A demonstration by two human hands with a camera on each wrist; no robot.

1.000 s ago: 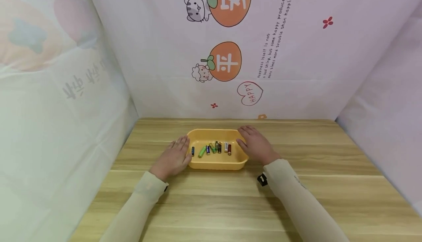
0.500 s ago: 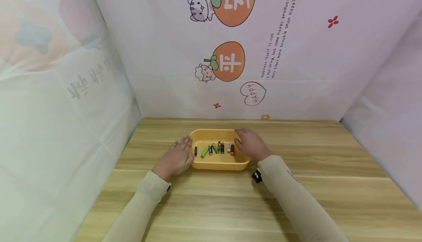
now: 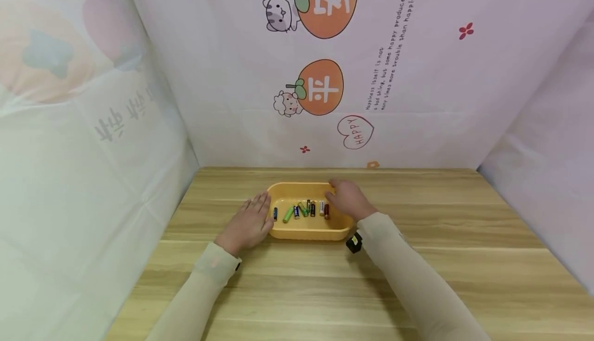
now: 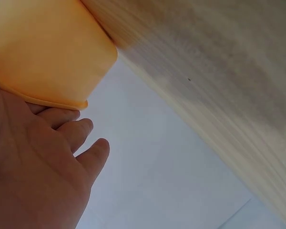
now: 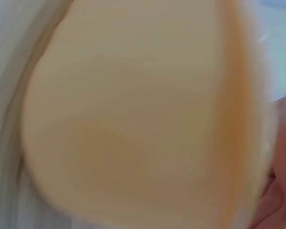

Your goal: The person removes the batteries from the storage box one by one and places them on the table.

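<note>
A yellow plastic basin (image 3: 308, 234) sits on the table with several small batteries (image 3: 297, 212) lying loose on its floor. Their casings are blue, green, black, white and dark red. My left hand (image 3: 246, 226) rests on the basin's left rim, fingers extended; the left wrist view shows its fingertips right at the rim of the yellow wall (image 4: 52, 52). At the opposite end, my right hand (image 3: 349, 200) reaches over the right rim, thumb above the inside near the dark red battery (image 3: 327, 211). A blurred basin wall (image 5: 124, 114) fills most of the right wrist view, that hand (image 5: 283, 162) at its edge.
The wood-grain table (image 3: 287, 289) runs back to a white printed cloth (image 3: 232, 98) at the rear, with cloth at both sides too. A small black device (image 3: 355, 243) sits at the right wrist.
My right hand has shifted left, further over the basin's right end. The left hand keeps its place on the rim, and the batteries lie as before.
</note>
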